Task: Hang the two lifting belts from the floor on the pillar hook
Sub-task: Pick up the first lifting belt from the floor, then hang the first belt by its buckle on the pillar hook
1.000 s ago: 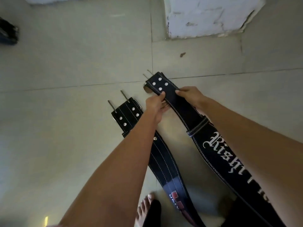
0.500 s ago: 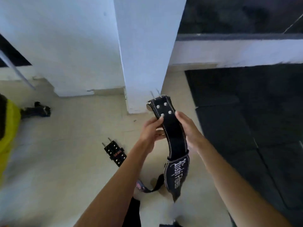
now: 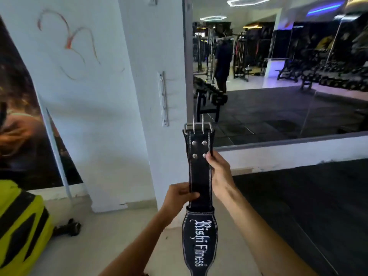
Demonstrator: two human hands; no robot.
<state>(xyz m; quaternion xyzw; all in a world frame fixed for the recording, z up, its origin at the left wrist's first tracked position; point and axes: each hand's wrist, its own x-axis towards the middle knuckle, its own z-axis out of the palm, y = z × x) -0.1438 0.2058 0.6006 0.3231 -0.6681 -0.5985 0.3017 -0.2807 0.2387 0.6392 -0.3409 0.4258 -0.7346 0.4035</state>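
Floor (image 3: 111,242) of pale tile below both hands, meeting dark rubber matting (image 3: 310,206) out past the right hand. White pillar (image 3: 151,56) straight ahead beyond the raised fingers, with a metal hook rail (image 3: 163,98) screwed upright to its face, up and to the left of the belt's buckle, clearly apart from it. Big wall mirror (image 3: 278,76) above and beyond the right hand, showing a gym with racks, benches, ceiling lights and a standing figure — blurred, details hard to make out. Dark poster (image 3: 23,116) on the wall far off to the left of the left hand, cut by the frame edge. Yellow and black object (image 3: 20,226) low at the left, only partly in frame, kind unclear; small dark item (image 3: 67,229) on the floor beside it, too blurred to name.

Black lifting belt (image 3: 200,176) held upright between the hands, buckle (image 3: 197,127) topmost, wide lettered part hanging down past the bottom edge — lower end cut off. Left hand (image 3: 179,196) clenched on the strap's left edge, just above the widening. Right hand (image 3: 219,172) higher, gripping the right edge by the rivets, thumb on the front. Backs of the strap and the curled fingers hidden.
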